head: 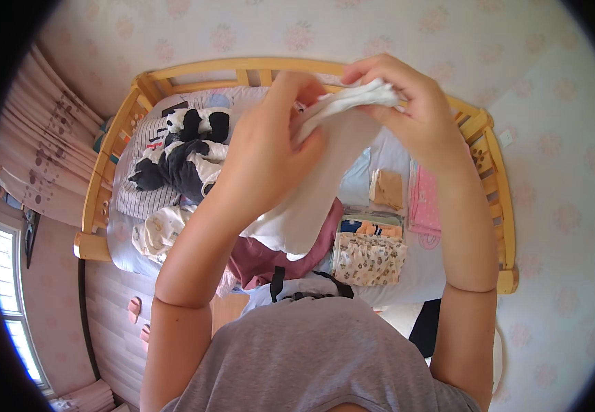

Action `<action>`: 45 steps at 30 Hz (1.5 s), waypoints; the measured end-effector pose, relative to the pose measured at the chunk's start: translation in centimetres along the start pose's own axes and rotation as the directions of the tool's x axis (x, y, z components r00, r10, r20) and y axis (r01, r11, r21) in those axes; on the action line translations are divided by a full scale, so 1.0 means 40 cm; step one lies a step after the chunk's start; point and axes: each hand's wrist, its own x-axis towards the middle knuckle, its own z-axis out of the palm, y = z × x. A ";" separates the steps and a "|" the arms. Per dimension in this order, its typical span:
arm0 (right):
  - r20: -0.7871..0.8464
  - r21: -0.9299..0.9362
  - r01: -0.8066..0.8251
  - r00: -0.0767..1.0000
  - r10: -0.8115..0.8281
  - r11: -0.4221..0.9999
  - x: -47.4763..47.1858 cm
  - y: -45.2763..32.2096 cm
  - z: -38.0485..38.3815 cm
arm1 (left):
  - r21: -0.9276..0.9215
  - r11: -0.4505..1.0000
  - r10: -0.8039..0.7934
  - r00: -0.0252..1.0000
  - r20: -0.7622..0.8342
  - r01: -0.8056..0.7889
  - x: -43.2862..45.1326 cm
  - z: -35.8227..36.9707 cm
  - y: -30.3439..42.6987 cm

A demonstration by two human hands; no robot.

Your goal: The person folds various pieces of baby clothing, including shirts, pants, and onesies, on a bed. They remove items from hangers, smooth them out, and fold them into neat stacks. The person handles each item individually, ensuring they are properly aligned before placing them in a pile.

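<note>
A white cloth garment [307,201] hangs from both my hands above a child's bed. My left hand [282,134] grips its gathered upper edge on the left, thumb toward me. At the other end of that edge, my right hand [400,98] pinches the bunched fabric between thumb and fingers. The lower part drapes down over a mauve garment [256,260] on the bed. What kind of garment the white cloth is, I cannot tell. My left hand and forearm hide part of the bed behind them.
Panda-like black-and-white plush toys [184,159] lie on a striped pillow [143,198] at left. Folded patterned clothes [369,257], a tan folded cloth [387,188] and pink dotted fabric [423,206] lie at right. A wooden bed rail [215,67] surrounds the mattress. Pink slippers [134,310] are on the floor.
</note>
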 end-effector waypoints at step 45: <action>0.179 0.539 -0.765 0.512 0.840 0.351 0.250 -0.030 -0.082 | -0.802 -0.462 -0.403 0.717 0.569 0.378 -0.194 0.198 -0.355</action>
